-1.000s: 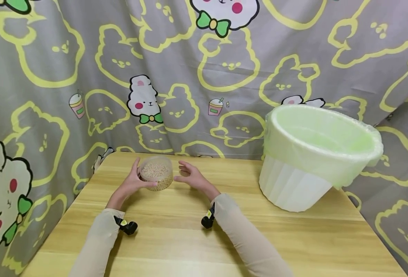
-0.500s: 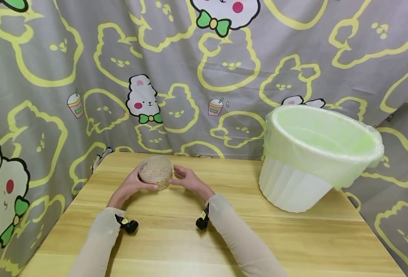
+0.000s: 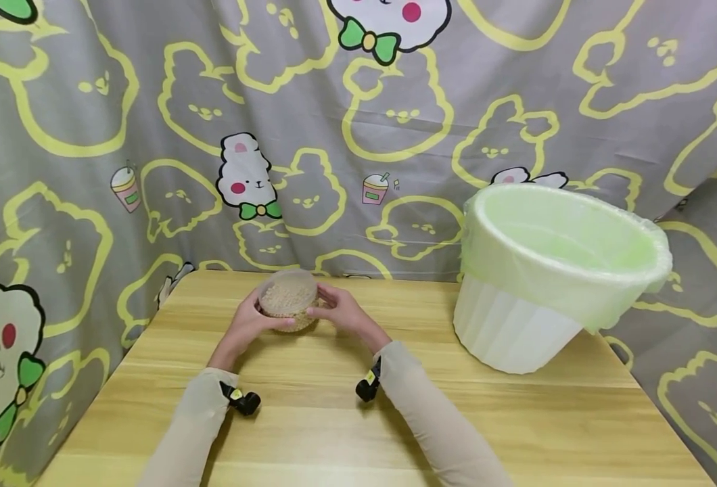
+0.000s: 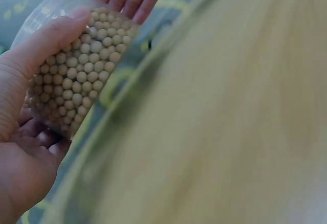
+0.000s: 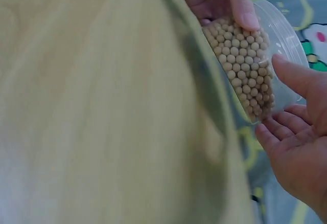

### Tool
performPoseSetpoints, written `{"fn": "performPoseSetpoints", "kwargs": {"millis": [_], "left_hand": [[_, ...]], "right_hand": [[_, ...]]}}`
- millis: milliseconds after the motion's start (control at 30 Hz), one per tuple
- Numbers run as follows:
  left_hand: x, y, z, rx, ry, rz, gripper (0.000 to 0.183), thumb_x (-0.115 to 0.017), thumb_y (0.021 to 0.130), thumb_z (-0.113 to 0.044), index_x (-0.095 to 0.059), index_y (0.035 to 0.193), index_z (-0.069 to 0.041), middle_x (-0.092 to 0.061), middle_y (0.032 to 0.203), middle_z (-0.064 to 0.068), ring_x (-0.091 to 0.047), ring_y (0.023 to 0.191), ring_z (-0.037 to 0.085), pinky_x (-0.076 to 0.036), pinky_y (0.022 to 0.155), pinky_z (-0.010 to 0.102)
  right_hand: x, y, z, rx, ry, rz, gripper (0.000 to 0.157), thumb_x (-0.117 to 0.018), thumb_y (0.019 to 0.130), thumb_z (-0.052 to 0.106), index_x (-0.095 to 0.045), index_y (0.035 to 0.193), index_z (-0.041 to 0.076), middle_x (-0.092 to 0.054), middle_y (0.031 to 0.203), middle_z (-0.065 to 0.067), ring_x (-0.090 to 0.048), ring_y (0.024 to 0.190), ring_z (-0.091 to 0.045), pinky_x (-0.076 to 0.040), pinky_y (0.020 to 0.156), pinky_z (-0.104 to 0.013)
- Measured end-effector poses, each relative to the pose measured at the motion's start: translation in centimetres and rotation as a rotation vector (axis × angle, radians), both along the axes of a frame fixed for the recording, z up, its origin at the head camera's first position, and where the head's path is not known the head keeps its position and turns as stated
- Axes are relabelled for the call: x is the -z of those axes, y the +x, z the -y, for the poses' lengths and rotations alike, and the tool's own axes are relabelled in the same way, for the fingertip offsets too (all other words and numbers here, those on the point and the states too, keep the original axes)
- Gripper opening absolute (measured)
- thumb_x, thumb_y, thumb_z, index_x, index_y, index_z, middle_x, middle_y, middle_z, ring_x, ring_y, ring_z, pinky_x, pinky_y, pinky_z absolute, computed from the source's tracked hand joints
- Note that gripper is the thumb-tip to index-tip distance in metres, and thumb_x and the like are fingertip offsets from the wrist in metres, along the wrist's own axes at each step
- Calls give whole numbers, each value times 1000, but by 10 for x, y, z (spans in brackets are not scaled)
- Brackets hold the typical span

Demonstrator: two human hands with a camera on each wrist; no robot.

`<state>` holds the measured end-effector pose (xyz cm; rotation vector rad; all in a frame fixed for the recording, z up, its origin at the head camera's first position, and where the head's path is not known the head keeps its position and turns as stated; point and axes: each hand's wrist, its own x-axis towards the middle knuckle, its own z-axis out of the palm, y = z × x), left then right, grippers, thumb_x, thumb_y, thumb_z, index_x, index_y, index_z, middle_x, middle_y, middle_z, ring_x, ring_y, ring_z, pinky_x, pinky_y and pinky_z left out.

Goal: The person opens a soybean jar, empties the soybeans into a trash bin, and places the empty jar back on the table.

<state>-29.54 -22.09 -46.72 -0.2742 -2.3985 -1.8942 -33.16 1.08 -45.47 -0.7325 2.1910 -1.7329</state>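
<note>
A clear round plastic tub (image 3: pixel 288 296) of small beige balls is near the far left part of the table, between both hands. My left hand (image 3: pixel 251 323) grips its left side, the thumb across the front and the fingers behind. On the other side, my right hand (image 3: pixel 348 314) holds the tub with its thumb on the front wall and fingers around the back. The left wrist view shows the balls (image 4: pixel 84 70) through the wall, with curtain visible between tub and table edge. In the right wrist view, the right fingers (image 5: pixel 286 127) lie by the tub's lower edge.
A white ribbed bin (image 3: pixel 517 325) with a pale green liner bag (image 3: pixel 535 287) over its rim stands at the table's right. The wooden table (image 3: pixel 310 419) ends at a grey patterned curtain (image 3: pixel 316 122) behind and on the left.
My right hand has come in from the right and taken hold of the tub, which my left hand held throughout. Tub and both hands have since shifted slightly right.
</note>
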Motion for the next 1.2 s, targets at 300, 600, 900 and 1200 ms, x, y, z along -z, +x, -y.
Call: {"fn": "performPoseSetpoints", "kwargs": {"millis": [300,600,900,1200], "left_hand": [[-62,8,-60,35,62,-99,102,-88,63,-16,-30,146,-11,-42,141,14,-41,129,28,-33,109,46],[-97,6,-120,227,138,-201,96,-84,69,-12,-28,147,-14,-41,140,12,-41,127,25,-36,105,45],[-113,10,-164,305,181,-188,104,-86,66,-15,-21,147,-16,-35,142,11,-40,125,24,-40,102,44],[-107,6,-181,313,155,-214,115,-91,56,-13,-20,147,-17,-34,143,11,-39,127,23,-38,104,44]], "right_hand": [[-38,-5,-62,-16,-130,-79,76,-74,80,15,-35,145,14,-40,147,-9,-39,134,-22,-33,111,-37],[-81,7,-126,18,-206,-143,82,-80,72,6,-38,143,11,-45,143,-12,-44,131,-24,-37,108,-33],[-91,25,-159,61,-281,-192,87,-81,68,1,-37,143,5,-45,139,-22,-49,125,-29,-47,97,-27],[-100,28,-177,72,-215,-188,86,-80,68,-3,-38,143,6,-47,139,-20,-52,122,-26,-46,98,-29]]}}
